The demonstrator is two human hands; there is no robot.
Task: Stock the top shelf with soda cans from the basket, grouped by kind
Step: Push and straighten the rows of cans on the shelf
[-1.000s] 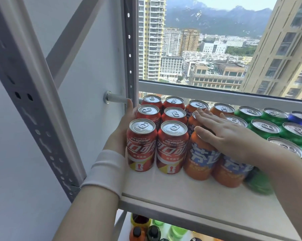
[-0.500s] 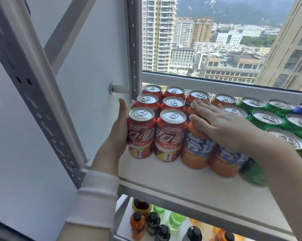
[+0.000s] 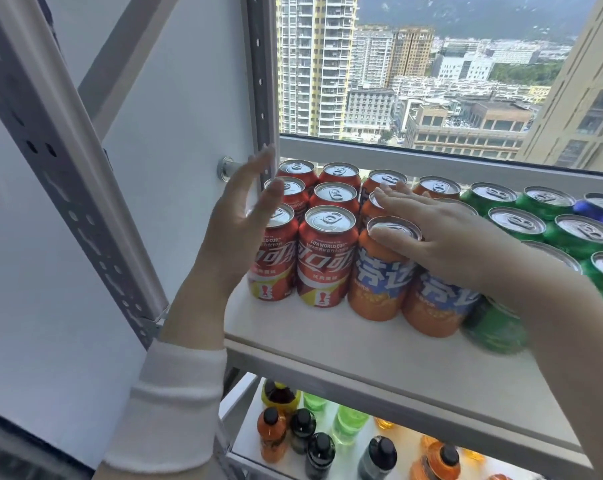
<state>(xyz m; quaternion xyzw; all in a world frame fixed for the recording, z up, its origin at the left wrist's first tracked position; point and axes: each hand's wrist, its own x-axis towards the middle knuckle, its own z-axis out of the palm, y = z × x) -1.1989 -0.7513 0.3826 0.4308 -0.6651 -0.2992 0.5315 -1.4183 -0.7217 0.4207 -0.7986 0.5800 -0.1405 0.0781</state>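
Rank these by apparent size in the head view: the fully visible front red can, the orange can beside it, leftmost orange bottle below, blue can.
1. Red can and orange can: alike, so tied.
2. Orange bottle: smaller, though farther from the camera.
3. Blue can: least visible, cut by the frame.

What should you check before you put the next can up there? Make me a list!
1. The red cans stand together at the left end: ok.
2. The orange cans stand right beside them, none mixed in: ok.
3. The right hand lies flat on the orange cans and holds nothing: ok.
4. The left hand is open and holds nothing: ok.
5. Bare room on the top shelf in front of the rows: ok.
6. Cans left in the basket: cannot tell, it is out of view.
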